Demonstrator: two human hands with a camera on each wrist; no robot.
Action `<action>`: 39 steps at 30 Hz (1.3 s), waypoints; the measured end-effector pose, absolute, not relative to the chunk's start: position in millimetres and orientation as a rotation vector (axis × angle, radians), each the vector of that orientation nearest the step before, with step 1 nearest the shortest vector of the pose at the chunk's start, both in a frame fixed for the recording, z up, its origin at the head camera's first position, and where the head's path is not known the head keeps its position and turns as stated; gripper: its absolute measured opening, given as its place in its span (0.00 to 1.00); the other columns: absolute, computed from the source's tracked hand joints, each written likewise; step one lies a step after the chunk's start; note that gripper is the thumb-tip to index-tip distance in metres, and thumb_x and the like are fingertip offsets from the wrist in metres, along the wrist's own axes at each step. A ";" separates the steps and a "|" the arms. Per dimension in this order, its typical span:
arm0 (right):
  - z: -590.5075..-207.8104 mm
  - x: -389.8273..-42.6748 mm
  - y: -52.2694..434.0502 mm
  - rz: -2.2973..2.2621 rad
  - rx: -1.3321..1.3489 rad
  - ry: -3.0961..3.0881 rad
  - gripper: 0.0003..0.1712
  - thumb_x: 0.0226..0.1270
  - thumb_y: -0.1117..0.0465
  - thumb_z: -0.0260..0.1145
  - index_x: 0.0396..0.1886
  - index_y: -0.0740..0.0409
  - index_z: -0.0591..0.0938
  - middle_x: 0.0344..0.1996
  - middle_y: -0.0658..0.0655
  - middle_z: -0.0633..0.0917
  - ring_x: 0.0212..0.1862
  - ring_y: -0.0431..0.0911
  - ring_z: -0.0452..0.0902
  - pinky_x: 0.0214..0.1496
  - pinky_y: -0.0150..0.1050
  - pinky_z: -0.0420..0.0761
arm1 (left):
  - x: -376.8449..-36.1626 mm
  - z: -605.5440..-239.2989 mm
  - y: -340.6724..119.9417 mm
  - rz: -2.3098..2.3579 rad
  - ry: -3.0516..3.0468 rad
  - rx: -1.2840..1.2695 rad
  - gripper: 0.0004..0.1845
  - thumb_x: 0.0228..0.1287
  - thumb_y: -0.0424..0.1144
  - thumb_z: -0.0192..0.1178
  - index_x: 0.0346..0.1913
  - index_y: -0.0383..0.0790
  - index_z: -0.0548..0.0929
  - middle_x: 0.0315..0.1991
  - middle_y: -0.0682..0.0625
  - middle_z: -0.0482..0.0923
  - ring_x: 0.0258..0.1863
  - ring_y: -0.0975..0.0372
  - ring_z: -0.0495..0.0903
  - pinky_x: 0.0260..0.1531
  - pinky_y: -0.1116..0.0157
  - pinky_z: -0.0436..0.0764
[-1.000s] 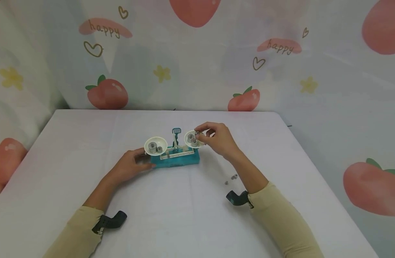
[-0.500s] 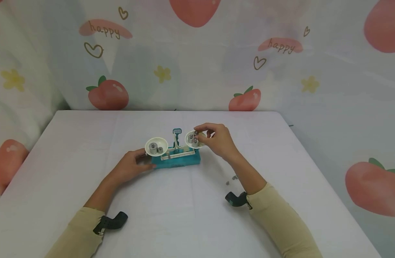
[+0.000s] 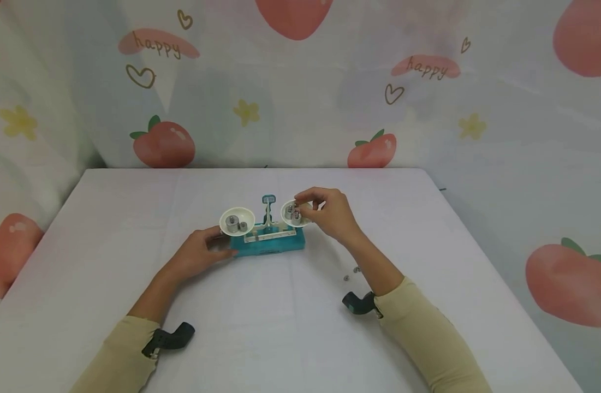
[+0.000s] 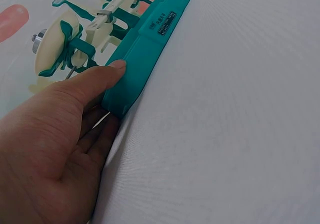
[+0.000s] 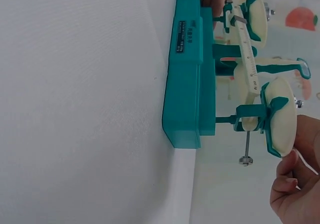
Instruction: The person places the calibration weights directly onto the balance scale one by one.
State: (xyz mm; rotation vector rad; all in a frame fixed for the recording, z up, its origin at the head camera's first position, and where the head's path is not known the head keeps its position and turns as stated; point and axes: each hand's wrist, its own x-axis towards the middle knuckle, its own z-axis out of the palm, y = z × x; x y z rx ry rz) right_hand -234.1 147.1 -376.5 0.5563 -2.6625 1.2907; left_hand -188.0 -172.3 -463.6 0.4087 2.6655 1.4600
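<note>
A teal balance scale (image 3: pixel 268 248) stands on the white table, with a cream pan at each end and a ruled beam. My left hand (image 3: pixel 198 254) grips the left end of its base, thumb on the front face (image 4: pixel 116 67) and fingers behind. In the left pan (image 3: pixel 249 221) sit a large metal weight (image 3: pixel 232 223) and a smaller one. Over the right pan (image 3: pixel 302 224), my right hand (image 3: pixel 329 213) pinches a small metal weight (image 3: pixel 296 205), mostly hidden by the fingertips. Metal weights (image 3: pixel 289 212) stand in that pan too. In the right wrist view, the pan hides those fingertips.
Several tiny weights (image 3: pixel 346 278) lie on the table (image 3: pixel 261 327) beside my right forearm. A fruit-patterned cloth backdrop (image 3: pixel 300 98) hangs behind the table and along its sides. A screw with a knob (image 5: pixel 245 160) sticks out at the beam's end.
My right fingertips, with the small weight, have dipped slightly toward the right pan. My left hand keeps its hold on the base, and the scale stays in place.
</note>
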 end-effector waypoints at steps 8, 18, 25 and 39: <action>-379.6 -235.0 147.3 1.305 0.580 -2.656 0.10 0.67 0.62 0.76 0.47 0.52 0.91 0.41 0.47 0.89 0.39 0.47 0.74 0.26 0.37 0.70 | -188.1 -464.4 -173.0 1.470 2.652 0.418 0.38 0.62 0.38 0.76 0.73 0.35 0.74 0.69 0.40 0.74 0.69 0.45 0.72 0.68 0.47 0.71; -375.7 -232.4 152.1 1.267 0.590 -2.651 0.11 0.68 0.60 0.76 0.48 0.53 0.91 0.41 0.46 0.89 0.39 0.47 0.74 0.30 0.39 0.73 | -187.5 -463.8 -172.5 1.464 2.652 0.414 0.38 0.62 0.39 0.76 0.73 0.35 0.74 0.69 0.40 0.74 0.70 0.45 0.71 0.69 0.46 0.70; -374.2 -229.7 154.9 1.295 0.549 -2.648 0.10 0.68 0.60 0.76 0.48 0.53 0.90 0.41 0.46 0.89 0.39 0.47 0.74 0.33 0.40 0.75 | -186.4 -461.1 -172.6 1.449 2.662 0.420 0.37 0.62 0.39 0.76 0.73 0.35 0.74 0.68 0.39 0.75 0.69 0.44 0.73 0.68 0.46 0.72; -370.4 -223.4 158.5 1.332 0.540 -2.657 0.09 0.68 0.60 0.76 0.47 0.52 0.90 0.39 0.46 0.89 0.39 0.47 0.75 0.31 0.39 0.73 | -184.9 -462.0 -171.3 1.452 2.669 0.424 0.37 0.63 0.40 0.75 0.73 0.33 0.73 0.68 0.37 0.75 0.68 0.43 0.72 0.68 0.45 0.71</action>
